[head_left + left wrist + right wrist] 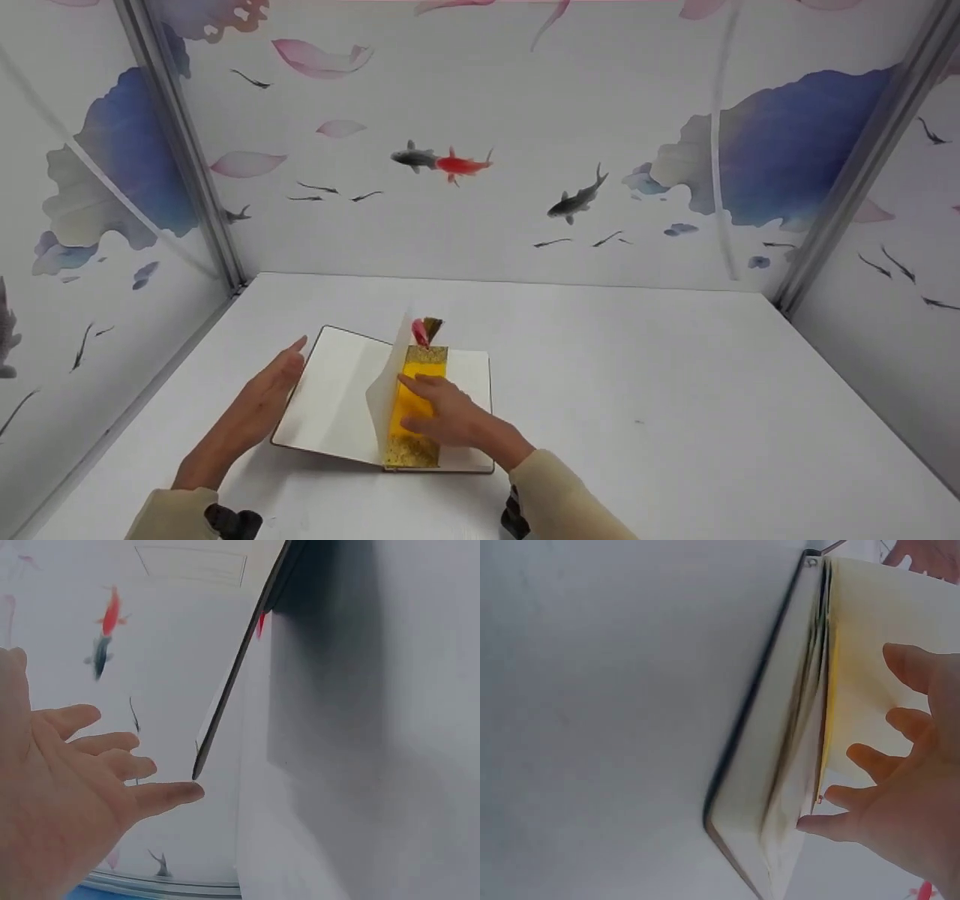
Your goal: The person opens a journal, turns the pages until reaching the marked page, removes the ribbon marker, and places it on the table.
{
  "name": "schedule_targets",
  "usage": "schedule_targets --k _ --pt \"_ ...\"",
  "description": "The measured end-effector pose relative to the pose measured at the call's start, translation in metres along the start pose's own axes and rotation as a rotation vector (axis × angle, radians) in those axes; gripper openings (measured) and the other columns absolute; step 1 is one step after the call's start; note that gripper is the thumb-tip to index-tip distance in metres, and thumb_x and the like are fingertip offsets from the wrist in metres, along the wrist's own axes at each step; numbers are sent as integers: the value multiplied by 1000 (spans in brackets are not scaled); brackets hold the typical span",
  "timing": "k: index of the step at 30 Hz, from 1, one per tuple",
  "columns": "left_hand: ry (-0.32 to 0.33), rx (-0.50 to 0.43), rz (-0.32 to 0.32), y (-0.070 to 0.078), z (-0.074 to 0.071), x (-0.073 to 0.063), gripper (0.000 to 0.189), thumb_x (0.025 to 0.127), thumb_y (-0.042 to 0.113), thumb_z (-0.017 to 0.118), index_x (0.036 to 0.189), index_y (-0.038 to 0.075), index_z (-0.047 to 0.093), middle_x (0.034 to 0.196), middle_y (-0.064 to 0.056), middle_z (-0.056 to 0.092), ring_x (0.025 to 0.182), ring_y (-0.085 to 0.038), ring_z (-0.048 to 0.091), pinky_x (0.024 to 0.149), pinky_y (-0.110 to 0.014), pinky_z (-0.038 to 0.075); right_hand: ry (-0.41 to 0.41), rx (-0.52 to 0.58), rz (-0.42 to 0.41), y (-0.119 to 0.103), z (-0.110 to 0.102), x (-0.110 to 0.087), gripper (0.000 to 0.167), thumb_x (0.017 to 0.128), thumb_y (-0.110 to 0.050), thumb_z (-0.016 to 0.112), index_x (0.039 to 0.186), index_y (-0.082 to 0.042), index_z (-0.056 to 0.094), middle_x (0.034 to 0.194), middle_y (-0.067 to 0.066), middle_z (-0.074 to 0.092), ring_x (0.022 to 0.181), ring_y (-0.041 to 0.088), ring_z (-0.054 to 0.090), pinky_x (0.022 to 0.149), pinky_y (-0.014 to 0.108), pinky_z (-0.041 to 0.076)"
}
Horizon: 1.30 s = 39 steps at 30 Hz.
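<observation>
An open notebook (334,390) with a dark-edged cover lies on the table, its left side tilted up. On its right-hand pages is a yellow bookmark (429,360) with speckled gold ends and a red and dark ribbon at the top. A single page (382,390) stands raised beside the bookmark. My right hand (454,418) lies over the bookmark with spread fingers and grips nothing. At the notebook's left edge is my left hand (262,394), fingers extended. In the left wrist view its lowest finger (176,796) is at the cover edge (229,682); contact is hard to tell.
The white table (675,420) extends to the right of the notebook. Printed panels with fish and petals form the back wall (487,225) and both sides, joined by metal corner posts (184,142).
</observation>
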<state>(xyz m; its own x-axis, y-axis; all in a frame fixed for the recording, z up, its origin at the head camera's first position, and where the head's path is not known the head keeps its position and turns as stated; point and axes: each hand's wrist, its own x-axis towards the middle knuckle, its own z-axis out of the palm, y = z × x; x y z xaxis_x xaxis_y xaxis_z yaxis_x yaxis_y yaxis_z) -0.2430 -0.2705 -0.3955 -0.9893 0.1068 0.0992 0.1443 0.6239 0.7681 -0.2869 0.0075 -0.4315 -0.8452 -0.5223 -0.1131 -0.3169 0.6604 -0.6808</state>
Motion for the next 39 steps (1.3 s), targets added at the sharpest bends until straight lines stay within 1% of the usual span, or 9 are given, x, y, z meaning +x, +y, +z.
schedule_targets --k 6,11,15,19,24,27,33,36,39 --pt "17 -34 47 7 5 -4 61 110 43 26 161 10 19 168 -17 17 156 -41 15 124 -62 11 -57 -118 23 -5 12 2 71 95 -46 65 156 -42 29 167 5 25 156 30 19 122 67 7" --pt "15 3 57 11 6 -5 61 110 43 31 161 13 20 168 -15 19 155 -41 16 122 -63 14 -94 -184 47 -10 18 2 73 93 -51 66 155 -48 27 167 7 22 157 36 12 121 69 2" --pt "37 68 85 13 7 -4 63 108 42 39 160 10 22 167 -19 20 154 -43 16 122 -64 16 -101 -245 45 -11 21 2 71 94 -51 65 154 -50 28 168 9 19 158 37 9 121 69 3" --pt "20 191 94 12 12 -2 66 105 43 48 157 6 31 165 -24 21 153 -48 14 119 -70 13 -115 -265 62 -12 23 2 68 94 -53 64 153 -51 30 168 8 19 158 34 10 122 68 3" --pt "-76 321 46 4 22 1 66 100 45 56 151 5 44 162 -29 24 151 -52 12 110 -81 0 -116 -281 66 -13 25 3 66 94 -55 63 152 -51 32 167 7 20 158 31 13 122 68 4" --pt "-140 382 1 -4 29 4 69 98 49 58 149 4 46 161 -30 25 150 -54 13 107 -83 -3 -112 -294 67 -12 24 4 65 94 -56 62 152 -51 33 168 7 20 158 31 12 122 67 4" --pt "-268 426 -136 -12 39 13 79 95 58 56 149 2 44 159 -35 25 148 -58 13 107 -83 2 -109 -319 52 -10 22 4 63 94 -59 60 151 -49 36 168 5 21 158 32 13 123 66 7" --pt "-297 429 -195 -11 44 19 85 95 64 53 148 -2 43 157 -36 29 147 -58 16 111 -80 9 -93 -317 44 -9 21 4 64 93 -60 60 151 -46 38 168 3 24 158 31 14 123 65 8" --pt "-303 449 -226 -8 50 23 95 92 69 52 147 -7 41 155 -38 31 145 -57 23 112 -76 18 -78 -307 45 -7 19 3 66 91 -61 61 151 -44 40 167 1 25 157 30 15 124 63 8"
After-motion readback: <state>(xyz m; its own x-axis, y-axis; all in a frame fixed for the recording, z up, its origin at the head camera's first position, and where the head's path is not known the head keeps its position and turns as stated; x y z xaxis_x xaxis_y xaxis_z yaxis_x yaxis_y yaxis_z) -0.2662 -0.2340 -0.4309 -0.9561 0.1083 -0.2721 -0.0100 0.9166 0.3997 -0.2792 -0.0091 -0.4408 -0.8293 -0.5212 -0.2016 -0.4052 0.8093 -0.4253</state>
